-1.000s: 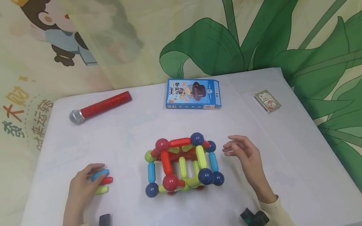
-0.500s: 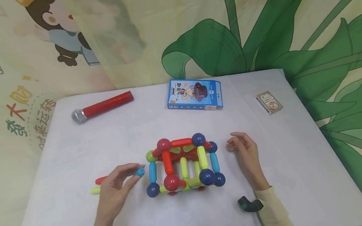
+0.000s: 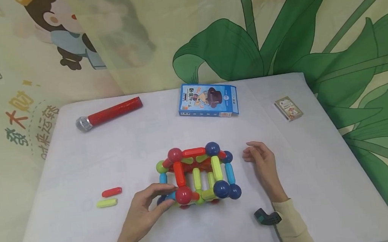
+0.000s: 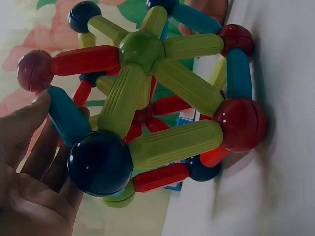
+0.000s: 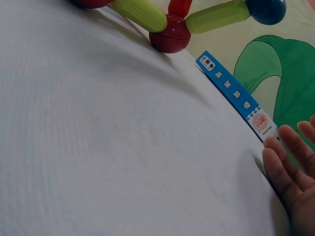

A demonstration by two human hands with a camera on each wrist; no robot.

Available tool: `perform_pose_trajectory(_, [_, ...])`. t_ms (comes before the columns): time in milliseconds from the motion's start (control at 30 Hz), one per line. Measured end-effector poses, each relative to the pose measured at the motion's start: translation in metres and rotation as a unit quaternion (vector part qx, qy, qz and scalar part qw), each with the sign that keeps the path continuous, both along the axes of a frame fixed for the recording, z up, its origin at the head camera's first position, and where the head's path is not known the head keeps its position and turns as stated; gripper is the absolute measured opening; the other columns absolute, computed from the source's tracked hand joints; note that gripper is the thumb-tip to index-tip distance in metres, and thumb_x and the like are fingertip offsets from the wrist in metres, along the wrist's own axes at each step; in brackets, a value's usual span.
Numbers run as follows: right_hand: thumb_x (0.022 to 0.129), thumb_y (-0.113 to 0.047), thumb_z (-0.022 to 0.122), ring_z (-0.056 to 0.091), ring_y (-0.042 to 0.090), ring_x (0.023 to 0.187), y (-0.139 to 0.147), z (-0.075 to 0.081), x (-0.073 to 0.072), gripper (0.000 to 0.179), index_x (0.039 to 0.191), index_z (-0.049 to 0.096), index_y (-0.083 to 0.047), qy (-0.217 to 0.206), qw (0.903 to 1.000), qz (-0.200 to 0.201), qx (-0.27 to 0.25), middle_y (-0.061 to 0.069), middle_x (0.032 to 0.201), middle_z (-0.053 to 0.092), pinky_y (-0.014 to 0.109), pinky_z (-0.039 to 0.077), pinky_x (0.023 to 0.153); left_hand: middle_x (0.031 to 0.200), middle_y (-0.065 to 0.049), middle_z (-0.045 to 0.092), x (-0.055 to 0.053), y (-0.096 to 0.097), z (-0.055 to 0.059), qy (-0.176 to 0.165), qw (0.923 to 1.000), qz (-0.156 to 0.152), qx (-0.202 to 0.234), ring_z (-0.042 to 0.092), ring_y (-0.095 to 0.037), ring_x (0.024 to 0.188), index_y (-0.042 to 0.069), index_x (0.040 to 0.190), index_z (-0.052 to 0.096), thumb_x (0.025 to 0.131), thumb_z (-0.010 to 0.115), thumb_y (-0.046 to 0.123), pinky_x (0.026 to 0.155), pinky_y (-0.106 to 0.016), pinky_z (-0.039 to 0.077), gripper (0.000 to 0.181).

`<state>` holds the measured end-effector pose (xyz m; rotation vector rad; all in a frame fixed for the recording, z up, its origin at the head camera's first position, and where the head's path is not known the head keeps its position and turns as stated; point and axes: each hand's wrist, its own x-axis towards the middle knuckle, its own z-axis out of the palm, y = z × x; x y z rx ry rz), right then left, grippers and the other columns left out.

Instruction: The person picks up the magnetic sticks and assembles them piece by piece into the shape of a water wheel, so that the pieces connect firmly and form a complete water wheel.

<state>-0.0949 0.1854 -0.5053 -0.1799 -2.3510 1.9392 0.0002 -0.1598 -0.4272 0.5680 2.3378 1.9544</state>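
Note:
A frame of coloured rods and balls stands mid-table. At its near left corner my left hand pinches a short blue rod between thumb and fingers. One end of that rod meets a dark blue ball; its other end lies close to a red ball, and whether they touch I cannot tell. My right hand rests to the right of the frame, fingers loosely curled and holding nothing. A loose red rod and a yellow-green rod lie on the white table left of my left hand.
At the back of the table are a red microphone on the left, a blue card-game box in the middle and a small boxed deck on the right. A printed cloth hangs behind the table.
My left hand has picked up the blue rod from beside the two loose rods and carried it right to the frame's near left corner. My right hand has stayed nearly in place.

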Motion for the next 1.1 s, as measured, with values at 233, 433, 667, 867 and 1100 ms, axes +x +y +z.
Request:
perform_pose_trajectory(233, [0.100, -0.008, 0.047, 0.067, 0.012, 0.081, 0.001, 0.001, -0.002, 0.026, 0.119, 0.056, 0.008, -0.005, 1.0000, 0.005, 0.000, 0.030, 0.100, 0.063, 0.024, 0.057, 0.073, 0.110, 0.001, 0.068, 0.001, -0.001, 0.004, -0.008, 0.9998, 0.004, -0.019, 0.062, -0.012, 0.103, 0.003, 0.117, 0.061, 0.082, 0.070, -0.003, 0.092, -0.026, 0.050, 0.036])
perform_pose_trajectory(433, [0.101, -0.015, 0.049, 0.066, 0.008, 0.080, 0.000, 0.000, -0.001, 0.027, 0.117, 0.058, 0.004, -0.003, 1.0000, -0.001, -0.004, 0.026, 0.098, 0.064, 0.021, 0.056, 0.072, 0.111, -0.002, 0.068, 0.002, -0.012, 0.006, 0.007, 0.9989, 0.035, -0.030, 0.062, -0.011, 0.105, 0.006, 0.119, 0.061, 0.083, 0.069, -0.006, 0.096, -0.022, 0.047, 0.039])
perform_pose_trajectory(667, [0.100, -0.018, 0.051, 0.066, 0.008, 0.079, 0.000, 0.000, 0.002, 0.026, 0.115, 0.060, 0.002, 0.012, 0.9999, -0.002, -0.003, 0.025, 0.096, 0.065, 0.021, 0.056, 0.072, 0.117, -0.014, 0.064, -0.002, -0.078, -0.017, 0.006, 0.9300, 0.268, -0.251, 0.056, -0.023, 0.111, 0.003, 0.119, 0.061, 0.082, 0.071, -0.003, 0.095, -0.031, 0.044, 0.039])
perform_pose_trajectory(867, [0.100, -0.016, 0.049, 0.066, 0.008, 0.080, 0.000, 0.000, 0.002, 0.026, 0.116, 0.059, 0.003, 0.016, 0.9998, 0.000, 0.008, 0.023, 0.096, 0.065, 0.021, 0.056, 0.072, 0.119, -0.026, 0.060, -0.006, -0.110, -0.043, -0.048, 0.8869, 0.263, -0.377, 0.051, -0.041, 0.103, -0.001, 0.121, 0.057, 0.080, 0.066, -0.005, 0.084, -0.058, 0.043, 0.042])
perform_pose_trajectory(1100, [0.101, -0.017, 0.049, 0.066, 0.009, 0.079, 0.000, -0.001, 0.002, 0.026, 0.115, 0.060, 0.002, 0.014, 0.9999, 0.003, -0.001, 0.024, 0.095, 0.065, 0.022, 0.056, 0.072, 0.106, -0.015, 0.068, -0.018, -0.100, -0.044, -0.007, 0.8923, 0.308, -0.330, 0.061, -0.022, 0.092, 0.004, 0.116, 0.063, 0.080, 0.072, -0.006, 0.080, -0.025, 0.047, 0.039])
